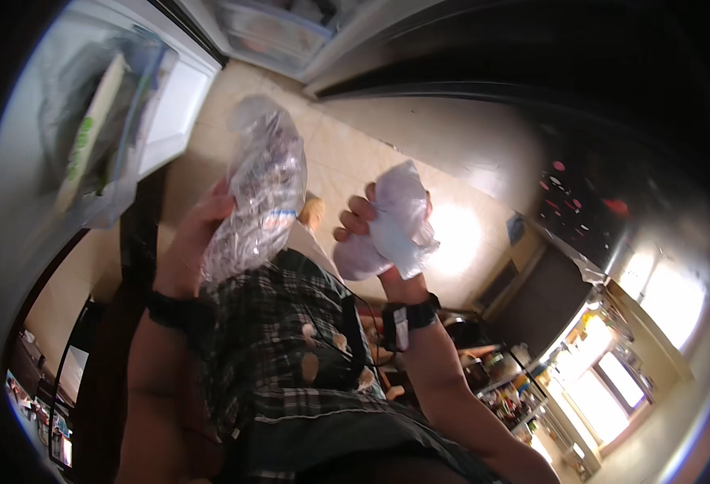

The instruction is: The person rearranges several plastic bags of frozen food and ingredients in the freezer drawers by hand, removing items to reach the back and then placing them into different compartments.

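My left hand (200, 221) grips the side of a long, crinkled clear plastic bag (267, 175). What the bag contains is hard to make out through the glare. My right hand (358, 218) is wrapped around a smaller, whitish plastic bag (400, 212), bunched up with its contents hidden. Both bags are held up in front of my checked apron (282, 308), apart from each other. A black band circles each wrist.
An open refrigerator door (176, 115) stands at the left, with a clear door bin (119, 163) holding bagged things. A clear drawer (276, 36) shows at the top. Glossy black panels (573, 181) curve along the right. Below lies tiled floor (343, 139); crowded kitchen shelves (512, 393) stand at lower right.
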Demonstrator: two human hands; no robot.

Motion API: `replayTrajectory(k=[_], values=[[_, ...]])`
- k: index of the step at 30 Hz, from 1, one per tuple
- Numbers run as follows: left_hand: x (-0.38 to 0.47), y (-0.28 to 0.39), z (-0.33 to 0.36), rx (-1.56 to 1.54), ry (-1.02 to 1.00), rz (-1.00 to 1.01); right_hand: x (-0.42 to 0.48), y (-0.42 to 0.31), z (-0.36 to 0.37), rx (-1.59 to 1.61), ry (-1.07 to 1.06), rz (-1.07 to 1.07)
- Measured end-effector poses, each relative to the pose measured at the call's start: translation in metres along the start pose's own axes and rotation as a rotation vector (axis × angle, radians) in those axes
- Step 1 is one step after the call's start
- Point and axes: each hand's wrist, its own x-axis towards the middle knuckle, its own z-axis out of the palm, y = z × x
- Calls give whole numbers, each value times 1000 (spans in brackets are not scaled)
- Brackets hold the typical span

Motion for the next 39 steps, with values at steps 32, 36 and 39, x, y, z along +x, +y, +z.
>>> replayTrajectory(k=[32, 36, 39], values=[[-99, -27, 61, 193, -150, 175, -245, -53, 43, -256, 189, -719], [-64, -45, 81, 127, -152, -50, -316, -49, 38, -216, 207, -827], [-55, -42, 93, 202, -244, -58, -317, -38, 29, -107, 278, -924]])
